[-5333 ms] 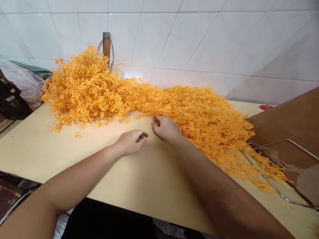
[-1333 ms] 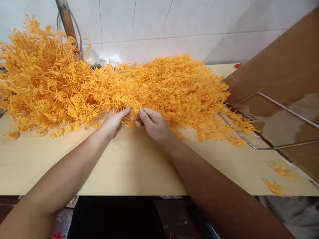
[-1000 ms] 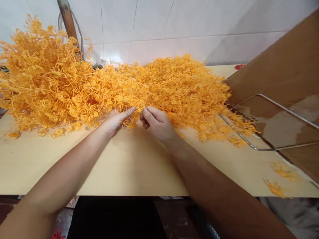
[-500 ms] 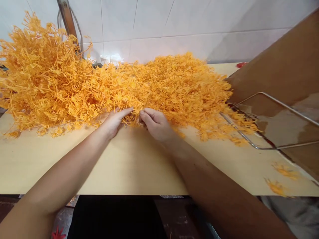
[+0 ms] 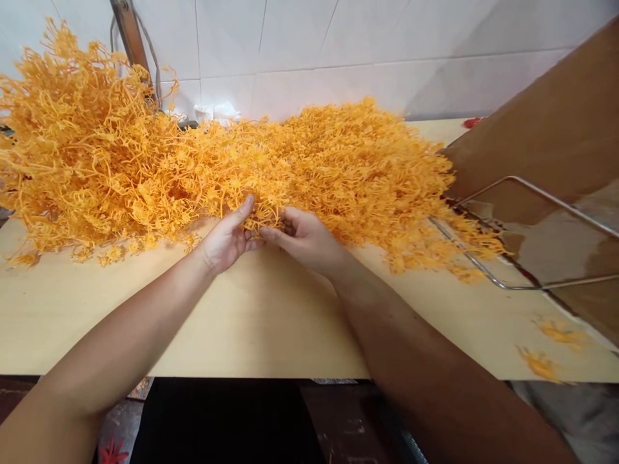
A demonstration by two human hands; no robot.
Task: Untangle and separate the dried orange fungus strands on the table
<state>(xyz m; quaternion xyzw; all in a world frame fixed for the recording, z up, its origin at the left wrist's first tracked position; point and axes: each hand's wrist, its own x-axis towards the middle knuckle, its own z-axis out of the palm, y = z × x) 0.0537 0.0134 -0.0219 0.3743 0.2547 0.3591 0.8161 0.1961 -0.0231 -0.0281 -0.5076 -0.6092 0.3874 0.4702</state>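
Note:
A long heap of orange-yellow artificial flower sprigs, thin and many-branched, lies across the table. At its front edge my left hand is open, palm turned inward, thumb raised against the sprigs and fingers curving beneath. Its fingertips meet the thumb of my right hand. That right hand is closed, pinching a small sprig that sits between the two hands. Where this sprig ends and the heap begins is hard to make out, and some right fingertips are hidden.
Leaning in from the right is a brown cardboard box, with a bent metal wire frame before it. Loose orange pieces lie near the front right edge. Behind the heap stand a brown upright bar and a tiled wall.
My left hand has turned, its thumb lifting while its fingers curl under. My right hand has shifted slightly left, its thumb reaching toward the left fingertips. The heap is nearly unchanged.

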